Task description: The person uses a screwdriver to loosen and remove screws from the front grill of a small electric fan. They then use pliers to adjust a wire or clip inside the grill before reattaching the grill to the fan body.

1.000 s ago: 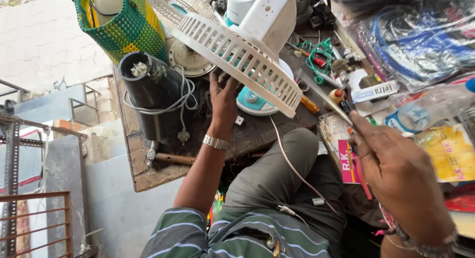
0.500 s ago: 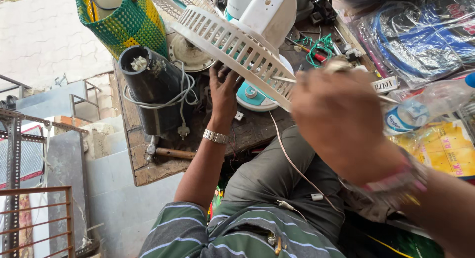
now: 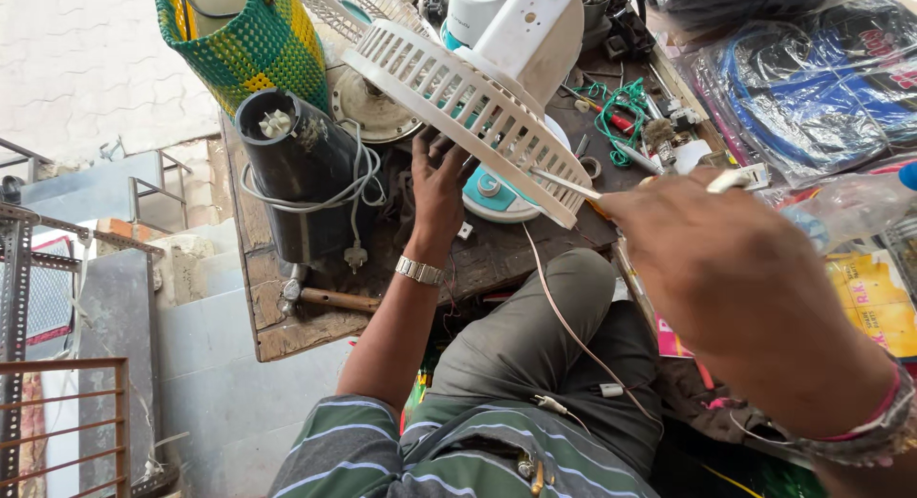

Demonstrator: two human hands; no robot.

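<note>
A white table fan lies tilted on the wooden bench (image 3: 287, 326), its slatted rear grille (image 3: 449, 102) facing me and its motor housing (image 3: 530, 30) behind. My left hand (image 3: 439, 178) reaches under the grille and holds it from below; a metal watch is on that wrist. My right hand (image 3: 726, 259) is shut on a screwdriver (image 3: 565, 184), whose metal tip touches the grille's lower right rim. The fan's teal base (image 3: 497, 194) shows beneath the grille.
A black mixer motor unit (image 3: 296, 173) wrapped in its grey cord stands at the left, with a hammer (image 3: 330, 297) in front. A green-yellow woven basket (image 3: 248, 40) is behind. Green wire (image 3: 626, 106), small tools and plastic-bagged goods (image 3: 812, 87) crowd the right.
My right hand has swung up from the lower right and brought the screwdriver tip to the grille's rim. My left hand stays under the grille.
</note>
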